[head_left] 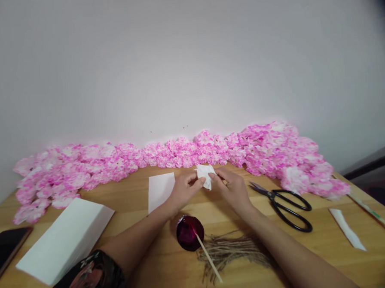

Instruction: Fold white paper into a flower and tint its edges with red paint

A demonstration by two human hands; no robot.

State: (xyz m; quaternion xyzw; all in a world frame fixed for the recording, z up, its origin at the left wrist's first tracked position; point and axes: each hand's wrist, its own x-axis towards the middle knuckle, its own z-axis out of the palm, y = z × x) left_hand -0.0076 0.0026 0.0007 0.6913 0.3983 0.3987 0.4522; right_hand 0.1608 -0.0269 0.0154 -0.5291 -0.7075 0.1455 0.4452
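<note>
A dark sleeve with flowers on it is closest, on the left arm. It hides a corner of a thick white pile. A black phone lies to the left of the pile, partly cut off by the edge of the view. Thin brown strings lie in a loose bunch by the right arm. A stick leans out of a small dark bowl, and its near end is over the strings. The bowl has something deep pink in it. Over on the right, a white strip lies on the wood table.

Black scissors lie a bit open, beside the right hand. The left hand and the right hand both pinch a small, crumpled white paper between thumb and fingers. The paper is up between the two hands, past the bowl. A flat white sheet lies partly behind the left hand.

Farthest back, lots of pink and white flowers make a long row by the gray wall.
</note>
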